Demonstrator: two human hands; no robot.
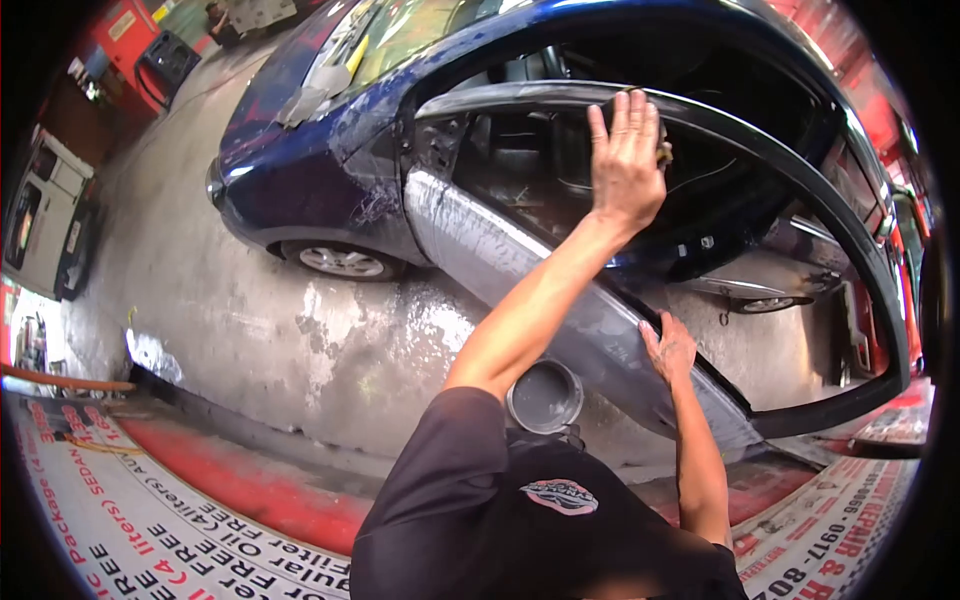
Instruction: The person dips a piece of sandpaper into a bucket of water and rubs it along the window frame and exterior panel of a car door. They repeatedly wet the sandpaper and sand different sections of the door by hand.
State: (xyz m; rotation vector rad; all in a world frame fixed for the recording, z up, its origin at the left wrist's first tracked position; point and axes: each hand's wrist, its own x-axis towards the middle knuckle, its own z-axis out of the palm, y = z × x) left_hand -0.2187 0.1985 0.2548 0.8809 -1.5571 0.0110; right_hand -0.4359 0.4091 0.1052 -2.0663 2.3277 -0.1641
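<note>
The grey, sanded car door point(520, 265) stands open in front of me, its surface wet and patchy. My left hand point(628, 165) is raised at the top of its window frame point(500, 97), fingers stretched upward. A small dark and yellowish thing shows at that hand's right edge, mostly hidden under the palm. Lower down, my right hand point(673, 350) rests on the door's window sill, its fingers apart and the thumb spread, with nothing visible in it. A round bucket point(545, 397) of greyish liquid is below the door, near my body.
The blue car body point(300, 130) is beyond the door, its front wheel point(343, 262) at left. Wet patches mark the concrete floor point(230, 330). Printed banners point(130, 510) line the near edge. A white vehicle point(45, 215) is at far left; a person point(220, 24) is in the background.
</note>
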